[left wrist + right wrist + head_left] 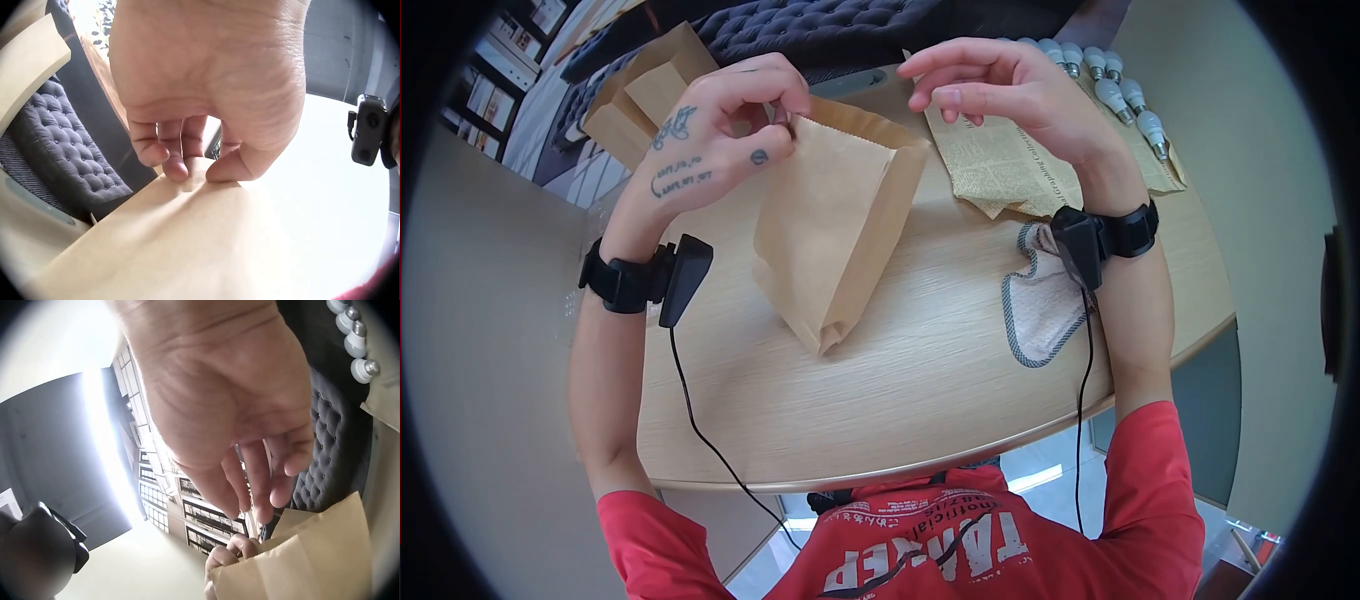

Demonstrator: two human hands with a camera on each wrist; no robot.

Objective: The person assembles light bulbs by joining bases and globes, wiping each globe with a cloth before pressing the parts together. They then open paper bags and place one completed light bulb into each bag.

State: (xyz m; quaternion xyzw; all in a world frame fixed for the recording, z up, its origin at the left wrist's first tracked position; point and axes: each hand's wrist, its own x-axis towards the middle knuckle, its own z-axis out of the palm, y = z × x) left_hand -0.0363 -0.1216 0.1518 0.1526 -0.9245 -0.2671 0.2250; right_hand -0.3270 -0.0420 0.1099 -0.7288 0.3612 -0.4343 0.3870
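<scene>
A brown paper bag (825, 205) stands tilted over the table with its zigzag-cut mouth open at the top. My left hand (735, 125) pinches the upper left corner of its rim between thumb and fingers; the left wrist view shows the paper bag (162, 244) held at that edge. My right hand (1015, 95) hovers up and right of the bag's mouth, fingers loosely bent and holding nothing. From the right wrist view, the right hand (231, 412) hangs above the bag's opening, apart from the paper.
Several white light bulbs (1115, 100) lie at the back right beside printed newspaper-style paper (1010, 165). A pale cloth with a striped border (1040, 310) lies under the right forearm. Another brown paper bag (655, 90) stands at the back left. Behind the table is a dark tufted sofa (800, 30).
</scene>
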